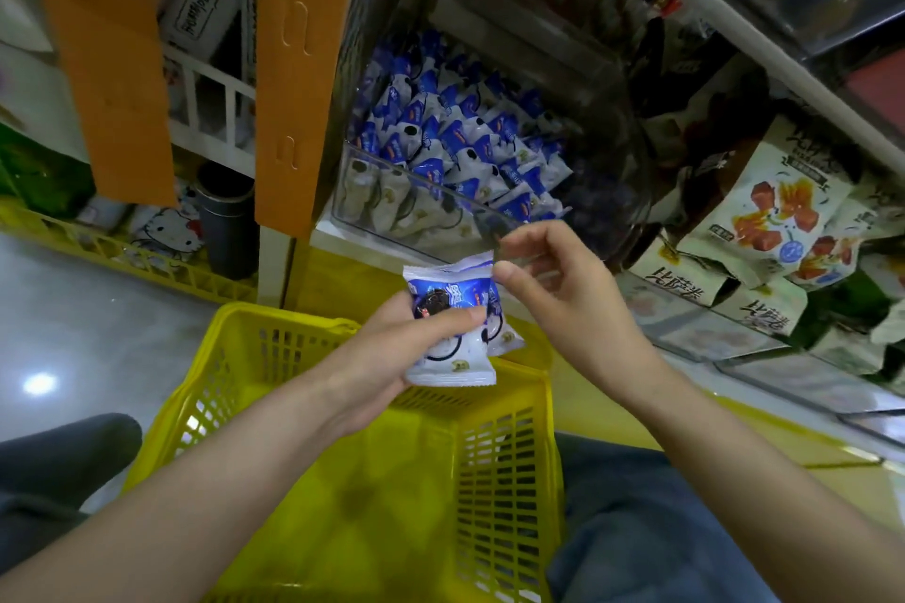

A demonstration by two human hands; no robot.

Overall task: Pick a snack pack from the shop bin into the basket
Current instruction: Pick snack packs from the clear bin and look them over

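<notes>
The left hand (387,343) grips the snack pack (448,333) over the yellow basket (509,480), the right hand (558,294) sits at its top corner and I cannot tell if it holds on, so lower it slowly, then let go.

The yellow basket (509,455) gaped open below. A clear bin wall (392,206) fronted the heaped packs (455,132); room lay above it
</notes>
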